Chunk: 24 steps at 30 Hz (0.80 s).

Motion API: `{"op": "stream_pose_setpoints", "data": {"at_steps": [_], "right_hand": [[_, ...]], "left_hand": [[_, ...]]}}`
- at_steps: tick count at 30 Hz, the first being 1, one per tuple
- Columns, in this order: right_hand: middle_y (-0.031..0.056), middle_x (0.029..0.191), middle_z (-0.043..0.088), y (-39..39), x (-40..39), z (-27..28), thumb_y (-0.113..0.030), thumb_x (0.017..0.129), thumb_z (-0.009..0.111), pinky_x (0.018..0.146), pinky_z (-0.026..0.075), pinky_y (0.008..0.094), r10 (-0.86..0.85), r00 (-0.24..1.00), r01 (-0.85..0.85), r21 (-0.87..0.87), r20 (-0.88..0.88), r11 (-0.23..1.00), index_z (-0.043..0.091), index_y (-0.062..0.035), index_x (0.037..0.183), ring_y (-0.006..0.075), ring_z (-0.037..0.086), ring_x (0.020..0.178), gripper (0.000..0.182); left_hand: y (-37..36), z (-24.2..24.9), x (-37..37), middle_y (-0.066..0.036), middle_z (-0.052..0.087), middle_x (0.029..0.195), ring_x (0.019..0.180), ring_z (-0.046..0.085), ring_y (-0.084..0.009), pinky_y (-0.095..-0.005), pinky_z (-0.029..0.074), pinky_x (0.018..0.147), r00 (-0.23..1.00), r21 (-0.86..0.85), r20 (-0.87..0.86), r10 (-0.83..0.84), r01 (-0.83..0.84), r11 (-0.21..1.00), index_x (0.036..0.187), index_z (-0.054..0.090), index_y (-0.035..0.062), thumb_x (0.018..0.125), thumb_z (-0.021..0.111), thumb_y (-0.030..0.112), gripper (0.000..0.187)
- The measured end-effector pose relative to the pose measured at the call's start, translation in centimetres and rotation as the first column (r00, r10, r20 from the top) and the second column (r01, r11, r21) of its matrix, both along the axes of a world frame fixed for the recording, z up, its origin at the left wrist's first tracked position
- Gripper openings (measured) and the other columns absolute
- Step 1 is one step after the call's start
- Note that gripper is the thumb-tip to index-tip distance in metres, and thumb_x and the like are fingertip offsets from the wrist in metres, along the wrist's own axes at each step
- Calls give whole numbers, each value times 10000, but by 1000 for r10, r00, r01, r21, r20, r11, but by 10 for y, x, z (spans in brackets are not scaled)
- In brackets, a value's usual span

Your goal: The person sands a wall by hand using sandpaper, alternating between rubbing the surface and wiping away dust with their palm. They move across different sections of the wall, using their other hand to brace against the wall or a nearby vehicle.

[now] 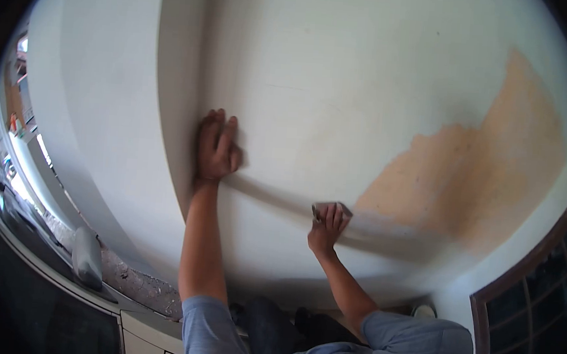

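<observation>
My left hand point(220, 147) presses against the pale wall point(340, 115), close to the inner corner beside a projecting column. Its fingers stretch upward and hold nothing. Lower and to the right, my right hand point(330, 225) grips a small flat grey-brown piece that looks like folded sandpaper point(343, 211) against the wall. My fingers cover much of it, so its exact shape is hidden. A large peach-coloured patch point(421, 180) with an uneven edge begins just right of my right hand.
A white column point(111, 99) juts out at left. Below it stands a car point(45, 292) with its side mirror point(87, 257). A brown-framed window with a grille point(517, 318) is at lower right. Rough ground point(138, 285) shows between car and column.
</observation>
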State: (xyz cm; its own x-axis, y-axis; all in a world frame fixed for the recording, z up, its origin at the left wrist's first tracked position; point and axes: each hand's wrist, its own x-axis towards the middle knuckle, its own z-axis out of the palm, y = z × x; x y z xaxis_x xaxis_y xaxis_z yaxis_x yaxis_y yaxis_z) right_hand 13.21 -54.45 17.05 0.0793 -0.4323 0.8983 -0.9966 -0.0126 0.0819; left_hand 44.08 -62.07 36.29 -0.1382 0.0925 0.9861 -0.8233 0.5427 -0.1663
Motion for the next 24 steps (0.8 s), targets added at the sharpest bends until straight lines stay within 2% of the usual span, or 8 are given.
{"op": "stream_pose_setpoints", "data": {"at_steps": [3, 7, 10, 11, 15, 21, 22, 24], "right_hand": [[167, 1318, 550, -9, 1, 40, -136, 868, 558, 1066, 235, 621, 115, 993, -119, -179, -29, 977, 618, -8, 1204, 351, 454, 1277, 364], [185, 1470, 414, -19, 38, 256, -210, 940, 516, 1136, 108, 589, 142, 988, -153, -298, -58, 942, 480, 20, 1373, 372, 303, 1405, 492], [139, 1461, 434, -36, 64, 399, -217, 934, 536, 1119, 162, 567, 120, 988, -155, -566, -98, 810, 545, -58, 1304, 335, 338, 1381, 403], [202, 1483, 393, -35, 76, 431, -248, 1013, 417, 1143, 192, 527, 47, 997, -70, -560, -56, 825, 489, 23, 1351, 357, 333, 1394, 439], [130, 1462, 433, -40, 78, 392, -200, 937, 539, 1116, 162, 584, 105, 989, -142, -542, -100, 828, 529, -47, 1323, 339, 350, 1373, 416], [196, 1476, 367, -4, 35, 24, -236, 845, 641, 1103, 75, 680, 69, 995, -52, 199, -77, 979, 489, -5, 1353, 388, 257, 1409, 579], [183, 1485, 353, 6, 36, 18, -254, 840, 652, 1102, 70, 678, 36, 996, -5, 345, -84, 939, 475, -26, 1373, 368, 240, 1417, 605], [162, 1481, 382, -1, 36, 39, -252, 858, 643, 1107, 67, 669, 140, 982, -122, 142, -126, 982, 489, -37, 1372, 352, 266, 1410, 579]], "left_hand": [[-1, -2, -1, -269, 512, 1299, 1199, 496, -464, -560, 411, 1020, 1000, 15, -17, -1, 2, 1000, 1243, 590, 5, 726, 492, 41, 527], [-3, -3, -2, -252, 496, 1325, 1213, 491, -458, -561, 416, 1020, 1000, 1, -22, 20, -20, 1000, 1271, 576, 30, 730, 483, 22, 548], [-1, -2, -4, -245, 494, 1327, 1219, 487, -457, -562, 418, 1019, 999, 3, -22, 35, -35, 999, 1287, 563, 44, 734, 488, 25, 559], [-2, -2, -5, -233, 493, 1330, 1224, 484, -454, -566, 421, 1017, 999, 1, -20, 38, -38, 999, 1296, 553, 45, 741, 487, 33, 559], [-4, -5, -3, -231, 494, 1335, 1219, 490, -450, -566, 425, 1010, 999, -15, -40, 37, -37, 999, 1283, 564, 44, 743, 491, 44, 546], [-2, -2, -1, -237, 511, 1320, 1204, 507, -434, -539, 429, 1015, 999, -3, -38, 2, -2, 1000, 1234, 605, 39, 730, 482, 65, 520], [-1, -1, -2, -237, 518, 1312, 1202, 510, -430, -536, 429, 1016, 999, -3, -33, 3, -3, 1000, 1231, 607, 38, 725, 478, 66, 523], [-2, 0, 0, -238, 526, 1303, 1198, 515, -426, -537, 432, 1012, 999, -21, -35, 8, -8, 1000, 1232, 607, 38, 720, 477, 67, 529]]}}
